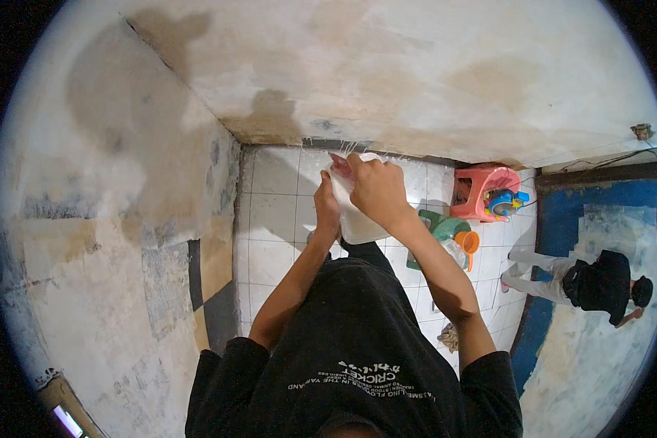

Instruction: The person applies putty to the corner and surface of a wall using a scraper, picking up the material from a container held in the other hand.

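White cloth (358, 219) gripped by both hands over the tiled floor (274, 219).
I would keep left hand (327, 208) and right hand (376, 190) closed firmly, twisting evenly.

Dim, soft shadows, strong fisheye bending, black corners

Stained plaster walls (109, 219), white tiled floor (270, 219).

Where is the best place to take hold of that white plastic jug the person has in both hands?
Probably by its upper end, from either side. The white plastic jug is flat-sided and held up before the chest; the right hand already wraps the top from the right and the left hand steadies the opposite edge.
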The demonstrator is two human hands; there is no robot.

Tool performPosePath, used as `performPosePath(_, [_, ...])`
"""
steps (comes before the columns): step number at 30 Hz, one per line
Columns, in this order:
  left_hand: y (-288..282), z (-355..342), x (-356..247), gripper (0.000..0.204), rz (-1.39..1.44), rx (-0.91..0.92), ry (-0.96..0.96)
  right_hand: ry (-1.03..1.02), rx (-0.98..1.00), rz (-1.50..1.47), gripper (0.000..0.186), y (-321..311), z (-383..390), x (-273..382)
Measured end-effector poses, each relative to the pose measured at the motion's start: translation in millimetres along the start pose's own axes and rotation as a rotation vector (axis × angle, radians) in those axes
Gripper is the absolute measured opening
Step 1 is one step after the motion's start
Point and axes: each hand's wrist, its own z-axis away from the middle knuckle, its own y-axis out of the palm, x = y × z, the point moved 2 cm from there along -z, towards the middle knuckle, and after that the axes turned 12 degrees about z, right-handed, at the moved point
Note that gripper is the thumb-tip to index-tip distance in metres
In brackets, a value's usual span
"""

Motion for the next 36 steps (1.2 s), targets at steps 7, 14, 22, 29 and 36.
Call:
performPosePath(7, [2,-1,-12,0.063,0.079,-0.115,-0.039,0.162,0.004,-0.115,0.026,3,27,-12])
performPosePath(14, [15,7,-15,0.063,0.215,-0.079,0.009,0.338,-0.046,-0.214,0.02,23,40,-23])
performPosePath(22, [0,-3,5,0.057,0.189,-0.03,0.052,0.379,-0.123,-0.5,0.007,49,46,-15])
performPosePath(29, [1,6,2,0.056,0.102,-0.024,0.022,0.39,-0.144,-0.744,0.008,49,51,-28])
performPosePath(36, [1,7,3,0.056,0.129,-0.008,0.066,0.378,-0.151,-0.496,0.008,13,58,-16])
